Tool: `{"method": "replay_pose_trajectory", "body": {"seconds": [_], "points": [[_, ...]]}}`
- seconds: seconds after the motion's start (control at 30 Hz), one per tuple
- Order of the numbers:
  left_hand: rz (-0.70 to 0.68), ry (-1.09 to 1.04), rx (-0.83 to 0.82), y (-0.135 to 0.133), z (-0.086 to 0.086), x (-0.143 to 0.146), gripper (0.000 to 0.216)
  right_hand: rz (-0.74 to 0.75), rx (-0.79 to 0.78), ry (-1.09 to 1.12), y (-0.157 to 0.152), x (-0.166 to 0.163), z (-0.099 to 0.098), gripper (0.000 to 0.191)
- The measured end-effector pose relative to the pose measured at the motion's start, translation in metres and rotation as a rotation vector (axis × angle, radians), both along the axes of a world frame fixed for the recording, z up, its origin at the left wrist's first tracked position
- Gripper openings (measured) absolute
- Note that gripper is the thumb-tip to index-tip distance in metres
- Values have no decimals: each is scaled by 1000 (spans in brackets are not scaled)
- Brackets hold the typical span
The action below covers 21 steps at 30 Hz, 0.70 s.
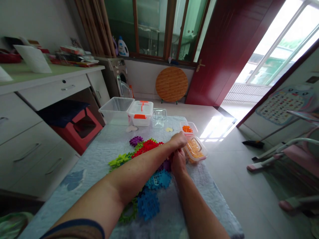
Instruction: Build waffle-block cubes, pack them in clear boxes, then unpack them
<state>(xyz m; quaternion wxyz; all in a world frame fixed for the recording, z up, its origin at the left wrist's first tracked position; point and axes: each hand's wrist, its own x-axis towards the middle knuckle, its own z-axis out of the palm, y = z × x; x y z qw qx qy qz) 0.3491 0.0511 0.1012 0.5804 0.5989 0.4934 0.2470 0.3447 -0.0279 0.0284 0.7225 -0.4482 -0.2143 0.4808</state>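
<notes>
My left hand (178,140) is curled, its fingers turned away, at the near left edge of a clear lidded box (202,155) full of orange-yellow pieces. Just below it, my right hand (178,162) is closed too, close against the left. Whatever the fingers hold is hidden. Behind the hands stands a small clear box with an orange gear-shaped piece (187,128) in it. Left of the hands lies a pile of plastic gear-shaped pieces: red ones (149,146), green ones (121,160), a purple one (136,141) and blue ones (149,204). My left forearm covers part of the pile.
At the table's far end stand a large open clear bin (116,111), a white box with orange latches (141,114) and a small clear container (159,116). A blue-grey cloth (99,186) covers the table. A red stool (82,129) stands to the left.
</notes>
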Motion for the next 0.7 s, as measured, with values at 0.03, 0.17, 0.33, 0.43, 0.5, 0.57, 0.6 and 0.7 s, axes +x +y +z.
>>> {"method": "replay_pose_trajectory", "body": {"seconds": [0.03,0.17,0.33,0.43,0.5,0.57,0.6,0.7], "points": [[-7,21,-6,2,-1,2,33,13,11,5,1,0,-1,15],[-41,75,-83,7,-1,4,24,36,40,44,2,0,0,15],[-59,35,-181,10,5,-17,19,63,0,65,0,-3,8,16],[-54,-26,-234,10,11,-41,21,120,-41,106,-2,-6,12,20],[-30,-79,-251,9,14,-59,22,181,-54,137,-4,-10,14,21],[12,-142,-250,8,16,-75,23,234,-64,150,-7,-13,16,22],[39,-175,-245,8,17,-82,23,258,-71,149,-8,-15,16,23],[127,-275,-224,6,20,-101,23,290,-84,140,-10,-18,17,23]]}}
